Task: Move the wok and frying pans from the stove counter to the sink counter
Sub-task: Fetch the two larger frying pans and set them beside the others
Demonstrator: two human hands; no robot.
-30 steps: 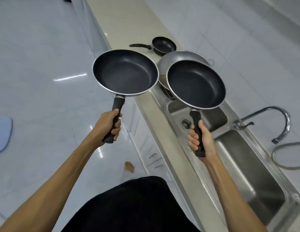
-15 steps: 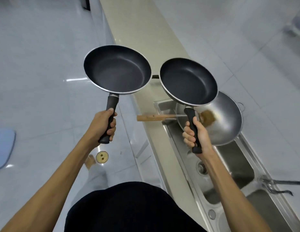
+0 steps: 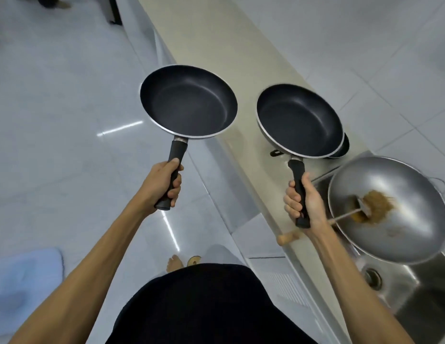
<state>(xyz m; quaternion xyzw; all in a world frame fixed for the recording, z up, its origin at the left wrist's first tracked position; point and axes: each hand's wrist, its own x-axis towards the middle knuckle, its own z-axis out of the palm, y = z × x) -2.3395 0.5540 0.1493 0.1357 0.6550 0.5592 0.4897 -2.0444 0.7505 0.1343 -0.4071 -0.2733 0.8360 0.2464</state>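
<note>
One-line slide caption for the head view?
Left hand and right hand each grip a frying pan beside the wok.

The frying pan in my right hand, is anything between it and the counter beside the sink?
Yes. A small black pan sits on the counter directly under the right-hand frying pan, peeking out at its near-right rim. The wok occupies the sink side.

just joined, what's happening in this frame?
A person carries two black frying pans by their handles: the left hand holds one pan over the floor, the right hand holds the other over the counter. A steel wok with a brush in it sits at the sink. A small pan peeks out behind.
</note>
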